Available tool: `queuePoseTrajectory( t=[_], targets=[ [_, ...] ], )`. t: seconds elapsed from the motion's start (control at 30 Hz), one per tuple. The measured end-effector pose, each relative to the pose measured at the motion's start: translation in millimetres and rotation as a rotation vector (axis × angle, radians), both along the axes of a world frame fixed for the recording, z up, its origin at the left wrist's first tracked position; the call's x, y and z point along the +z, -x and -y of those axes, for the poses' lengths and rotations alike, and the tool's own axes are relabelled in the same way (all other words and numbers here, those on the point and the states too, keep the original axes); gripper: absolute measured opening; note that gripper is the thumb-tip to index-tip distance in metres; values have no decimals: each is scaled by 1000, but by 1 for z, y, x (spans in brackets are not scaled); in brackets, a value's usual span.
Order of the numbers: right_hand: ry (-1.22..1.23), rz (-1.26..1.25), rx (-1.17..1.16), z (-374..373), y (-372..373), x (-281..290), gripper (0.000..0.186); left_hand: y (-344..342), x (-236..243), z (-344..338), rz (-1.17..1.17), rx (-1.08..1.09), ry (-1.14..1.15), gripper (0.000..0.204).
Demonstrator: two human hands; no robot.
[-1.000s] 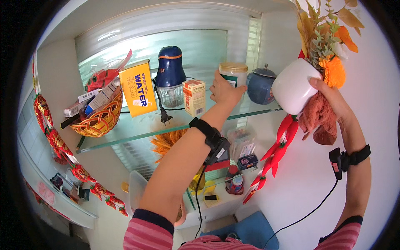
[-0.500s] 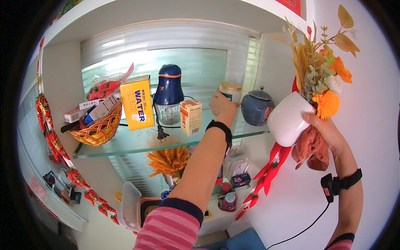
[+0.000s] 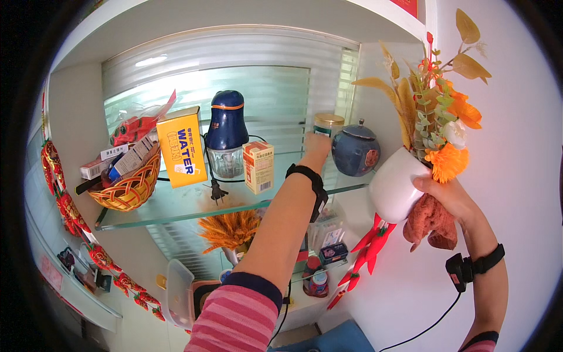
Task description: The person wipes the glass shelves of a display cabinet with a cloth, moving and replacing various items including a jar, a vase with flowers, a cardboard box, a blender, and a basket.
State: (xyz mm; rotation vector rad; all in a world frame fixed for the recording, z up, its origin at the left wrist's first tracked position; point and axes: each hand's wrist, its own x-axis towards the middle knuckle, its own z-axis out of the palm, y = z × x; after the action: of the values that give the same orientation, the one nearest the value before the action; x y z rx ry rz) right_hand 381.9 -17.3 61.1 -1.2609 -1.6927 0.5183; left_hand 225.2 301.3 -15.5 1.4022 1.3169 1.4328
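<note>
Left hand (image 3: 317, 145) up against the gold-lidded jar (image 3: 329, 120), which stands toward the rear right of the glass shelf (image 3: 146, 219); fingers mostly hidden, so cannot tell whether they are clamped on it or only pressing. Right hand (image 3: 448, 193) clamped on the white vase (image 3: 397, 186), held tilted, mouth to upper right, in front of the shelf's right end; reddish-brown cloth (image 3: 431, 222) bunched under that hand. Risk 1, my judgement: just 1 hand bears the vase, so smooth glaze or slipping cloth could let it fall. Risk 2: jar sits close beside the blue-grey lidded pot (image 3: 355, 149); a rightward shove could knock the pot or its lid. Risk 3: left forearm passes near the small carton (image 3: 258, 167); a careless leftward pull could tip it. Edges: shelf front shows no raised lip; black plug (image 3: 217, 192) lies near it. Room: some bare glass between carton and jar, partly behind the forearm; right end tight, pot and vase crowding; freest space is outward, before the shelf.
</note>
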Motion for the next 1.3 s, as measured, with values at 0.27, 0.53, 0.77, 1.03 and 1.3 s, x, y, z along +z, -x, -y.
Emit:
queuePoseTrajectory(
  t=[0.27, 0.53, 0.77, 1.03, 1.3],
  targets=[
    [51, -35, 59, -17, 16, 1, 52, 18, 14, 53, -94, 66, -33, 46],
    [29, -17, 47, -25, 14, 3, 48, 90, 41, 198, -124, -81, -864, 40],
    [75, 56, 48, -29, 30, 4, 52, 191, 65, 206, -1043, 126, -520, 55],
    [83, 16, 121, -29, 38, 1, 54, 186, 55, 186, -815, -75, -348, 55],
    [29, 5, 119, -28, 20, 1, 51, 143, 90, 136, -572, -147, -411, 61]
  ],
)
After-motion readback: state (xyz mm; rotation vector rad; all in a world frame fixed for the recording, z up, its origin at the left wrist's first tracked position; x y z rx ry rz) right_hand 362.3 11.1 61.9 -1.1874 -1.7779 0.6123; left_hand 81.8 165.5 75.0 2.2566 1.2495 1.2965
